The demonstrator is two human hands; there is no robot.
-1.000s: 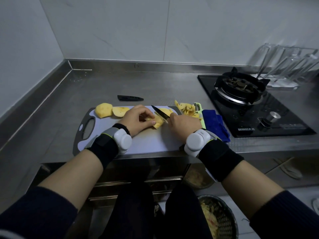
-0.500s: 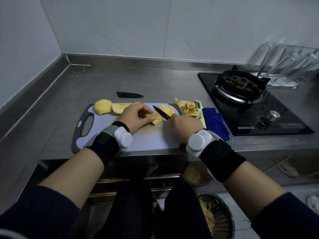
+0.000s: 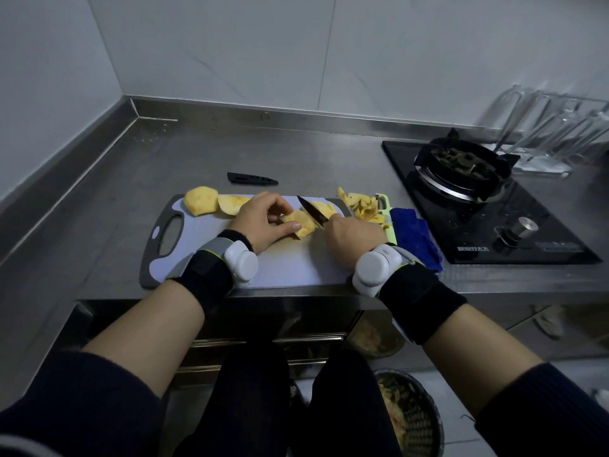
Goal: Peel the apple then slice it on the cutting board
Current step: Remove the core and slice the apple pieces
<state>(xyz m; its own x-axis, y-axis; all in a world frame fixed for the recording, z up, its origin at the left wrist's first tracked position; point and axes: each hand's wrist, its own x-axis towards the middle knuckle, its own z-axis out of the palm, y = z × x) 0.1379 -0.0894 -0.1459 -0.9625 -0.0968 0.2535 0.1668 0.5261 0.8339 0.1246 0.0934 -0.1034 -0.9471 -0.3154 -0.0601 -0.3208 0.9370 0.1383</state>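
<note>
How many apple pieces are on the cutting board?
4. A big chunk at the far left of the board, a slice right beside it, a piece held by the left hand, and a wedge behind the knife. Hands may hide more.

— What is in front of me?
— A steel counter (image 3: 131,179) runs along the tiled wall in front of you.
— And what lies on it?
— Nearest you is a grey-rimmed cutting board (image 3: 290,262). Just behind it is a black knife sheath (image 3: 252,179). To its right are peelings (image 3: 361,206), a green peeler (image 3: 387,219), a blue cloth (image 3: 415,235), then a black gas hob (image 3: 478,206).
</note>
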